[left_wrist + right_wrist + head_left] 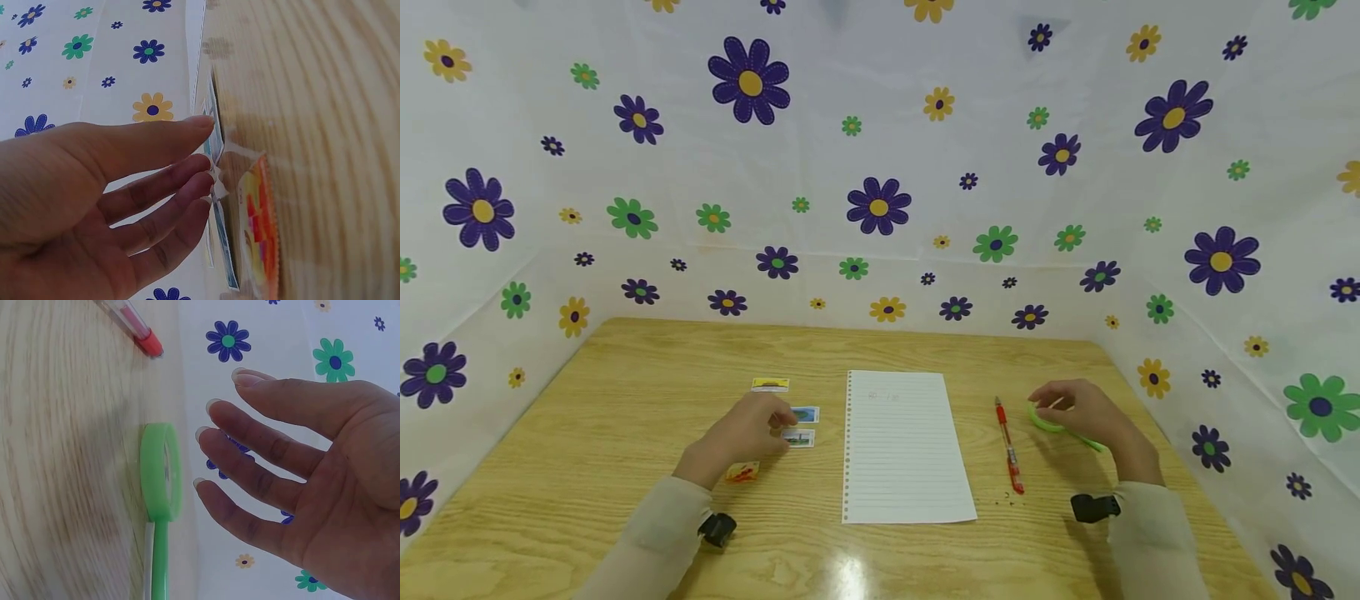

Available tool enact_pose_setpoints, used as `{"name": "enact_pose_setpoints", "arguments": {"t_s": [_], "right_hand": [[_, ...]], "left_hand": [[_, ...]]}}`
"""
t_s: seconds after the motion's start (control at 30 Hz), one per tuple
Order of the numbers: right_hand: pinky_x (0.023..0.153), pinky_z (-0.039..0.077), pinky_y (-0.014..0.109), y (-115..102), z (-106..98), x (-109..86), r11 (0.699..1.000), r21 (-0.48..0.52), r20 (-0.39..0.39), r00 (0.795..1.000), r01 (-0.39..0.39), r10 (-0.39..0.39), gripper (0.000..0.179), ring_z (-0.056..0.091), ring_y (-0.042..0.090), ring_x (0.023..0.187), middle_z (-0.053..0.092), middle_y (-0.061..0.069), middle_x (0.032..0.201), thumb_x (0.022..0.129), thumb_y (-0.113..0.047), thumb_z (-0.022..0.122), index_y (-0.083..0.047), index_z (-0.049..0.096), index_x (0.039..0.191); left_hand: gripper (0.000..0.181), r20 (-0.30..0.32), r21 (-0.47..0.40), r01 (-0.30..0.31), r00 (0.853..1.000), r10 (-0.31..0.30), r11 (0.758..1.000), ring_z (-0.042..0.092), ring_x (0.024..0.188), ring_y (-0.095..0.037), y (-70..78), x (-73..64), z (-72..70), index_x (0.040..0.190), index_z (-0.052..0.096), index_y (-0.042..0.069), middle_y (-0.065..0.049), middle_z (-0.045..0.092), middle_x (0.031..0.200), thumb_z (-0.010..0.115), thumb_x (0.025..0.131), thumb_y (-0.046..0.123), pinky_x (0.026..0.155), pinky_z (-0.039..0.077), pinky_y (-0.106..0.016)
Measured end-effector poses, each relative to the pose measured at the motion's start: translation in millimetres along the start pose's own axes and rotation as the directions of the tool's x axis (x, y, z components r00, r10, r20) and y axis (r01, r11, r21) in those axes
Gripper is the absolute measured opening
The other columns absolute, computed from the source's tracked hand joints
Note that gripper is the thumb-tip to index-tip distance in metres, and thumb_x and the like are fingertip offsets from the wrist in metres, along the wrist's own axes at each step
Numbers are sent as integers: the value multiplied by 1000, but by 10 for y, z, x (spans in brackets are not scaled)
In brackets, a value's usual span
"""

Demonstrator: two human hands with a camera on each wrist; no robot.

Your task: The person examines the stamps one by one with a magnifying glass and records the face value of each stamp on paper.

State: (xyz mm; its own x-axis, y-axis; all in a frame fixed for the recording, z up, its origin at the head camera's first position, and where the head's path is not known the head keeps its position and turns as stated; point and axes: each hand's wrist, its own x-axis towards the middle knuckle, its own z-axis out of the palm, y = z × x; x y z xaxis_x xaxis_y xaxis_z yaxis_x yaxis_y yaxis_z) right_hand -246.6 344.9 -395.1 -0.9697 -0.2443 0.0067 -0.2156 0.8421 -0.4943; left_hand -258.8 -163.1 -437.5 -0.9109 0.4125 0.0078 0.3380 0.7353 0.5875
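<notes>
My left hand (747,433) hovers low over several small picture cards that look like stamps. The blue card (807,414) and the white-edged card with a green picture (799,438) show past its fingertips. In the left wrist view its thumb tip overlaps a card (214,125), and the fingers are loosely bent with a gap to the thumb. My right hand (1084,408) is above a green magnifying glass (161,472), whose handle points toward the right. Its fingers are spread and relaxed, apart from the lens ring in the right wrist view.
A yellow card (771,384) lies beyond my left hand, and an orange-and-yellow packet (742,472) nearer me. A lined sheet (906,450) with faint writing lies mid-table. Right of it are a red pen (1009,446) and small dark specks. Flower-patterned cloth (820,167) encloses the table.
</notes>
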Motion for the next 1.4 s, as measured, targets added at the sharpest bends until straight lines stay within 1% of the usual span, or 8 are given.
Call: {"name": "enact_pose_setpoints", "arguments": {"t_s": [0.2,0.37,0.43,0.67,0.8,1.03,1.13,1.4], "right_hand": [[83,60,44,50,5,-12,1000,-18,-2,1000,-11,11,21,69,26,93,74,15,104,97,-13,70,-2,74,115],[86,60,50,77,-4,-27,1000,-17,-1,1000,-24,24,22,69,27,93,73,16,105,97,-13,70,-1,74,115],[85,60,49,92,-6,-27,1000,-16,1,1000,-25,25,23,69,27,93,73,16,105,97,-13,70,-1,74,116],[82,60,42,154,-4,-23,999,-26,-4,1000,-27,27,21,69,25,91,74,16,103,97,-11,71,0,74,114],[81,61,46,187,5,-26,999,-30,-16,999,-28,27,18,71,28,88,74,18,100,95,-9,71,1,74,109],[80,59,52,230,-12,-60,993,-84,-56,995,-83,78,14,70,31,87,73,19,96,91,-5,72,2,74,103],[79,58,53,238,-34,-74,988,-108,-49,993,-110,105,16,68,33,88,72,21,97,90,-5,72,2,74,104],[85,54,60,264,-61,-75,972,-175,-13,987,-160,160,20,65,41,93,71,25,99,87,0,70,2,73,107]], "left_hand": [[26,4,8,-4,1000,4,1000,64,92,-19,21,-6,-14,105,79,1,-7,75,103,84,79,1,87,59,-42],[18,16,0,-34,999,34,999,62,85,-17,21,-14,-8,98,79,3,-7,74,96,82,81,-2,79,58,-38],[16,21,-6,-43,999,43,999,62,84,-17,17,-19,-3,97,79,3,-7,74,95,81,82,-2,77,58,-37],[16,18,-2,-35,999,36,999,63,85,-16,17,-17,13,99,80,4,-6,74,96,81,83,-1,78,58,-36],[19,15,6,-25,1000,25,1000,64,87,-17,21,-15,15,102,79,3,-7,74,97,81,83,-2,80,58,-37],[20,22,13,-2,1000,2,1000,63,88,-16,27,-14,13,103,79,3,-6,74,99,81,84,-1,81,58,-37],[20,22,12,-3,1000,3,1000,65,88,-16,23,-12,13,103,79,3,-6,75,100,81,84,-2,81,59,-37],[17,28,21,-4,1000,4,1000,65,87,-16,22,-10,16,101,79,3,-7,75,98,81,84,-1,81,60,-38]]}}
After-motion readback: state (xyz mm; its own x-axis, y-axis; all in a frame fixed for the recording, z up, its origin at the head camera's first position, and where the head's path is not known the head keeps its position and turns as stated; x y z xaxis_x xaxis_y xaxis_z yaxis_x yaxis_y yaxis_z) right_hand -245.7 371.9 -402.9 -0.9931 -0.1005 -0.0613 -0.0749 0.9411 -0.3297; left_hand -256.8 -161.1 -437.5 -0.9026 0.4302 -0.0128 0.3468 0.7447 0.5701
